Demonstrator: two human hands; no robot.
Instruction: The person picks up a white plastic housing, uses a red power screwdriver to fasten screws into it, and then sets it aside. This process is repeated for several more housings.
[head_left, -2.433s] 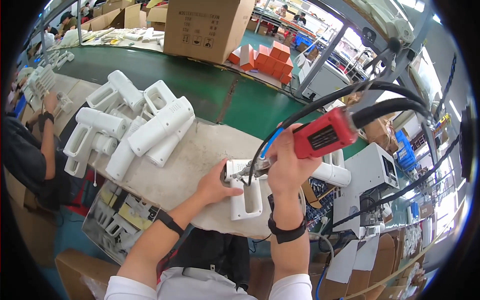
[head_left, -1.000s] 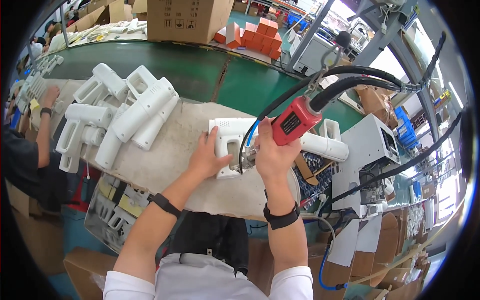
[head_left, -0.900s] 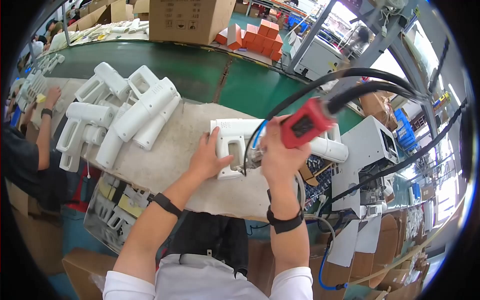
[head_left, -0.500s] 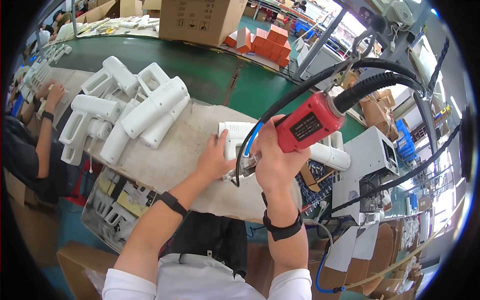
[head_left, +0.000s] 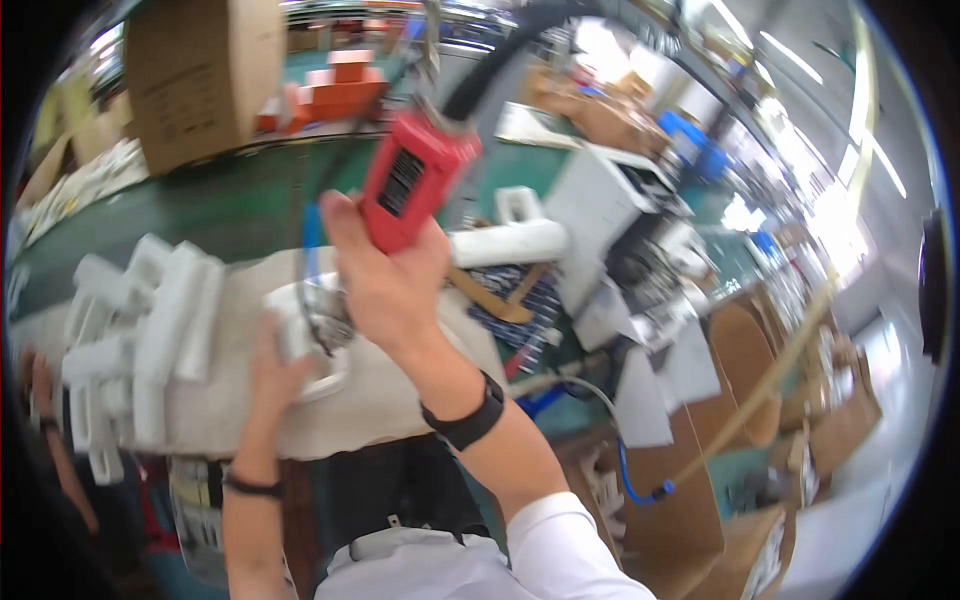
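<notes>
My right hand [head_left: 392,285] is wrapped round the red body of a corded power tool, which looks like an electric screwdriver [head_left: 412,180], hanging from above. Its lower end is hidden behind my hand. Below it, on the beige work mat [head_left: 420,405], lies a white plastic handled device [head_left: 322,382], partly covered by my right hand. My left hand [head_left: 268,368] grips the near left side of this device, thumb and fingers against it, smeared by motion. A thin black cable and a blue tube [head_left: 312,240] run down beside the tool to the device.
Several similar white devices [head_left: 150,330] are piled at the left, beside another person's hand [head_left: 38,385]. Another white device [head_left: 510,243] lies right of the tool, near a tan wooden-looking piece [head_left: 495,300] and a white machine [head_left: 605,215]. Beyond the green belt [head_left: 190,200] stands a large carton [head_left: 195,80].
The view has swung to the right and blurred, so the bench appears shifted left. Both hands stay at the same white device, and my right hand still holds the red tool.
</notes>
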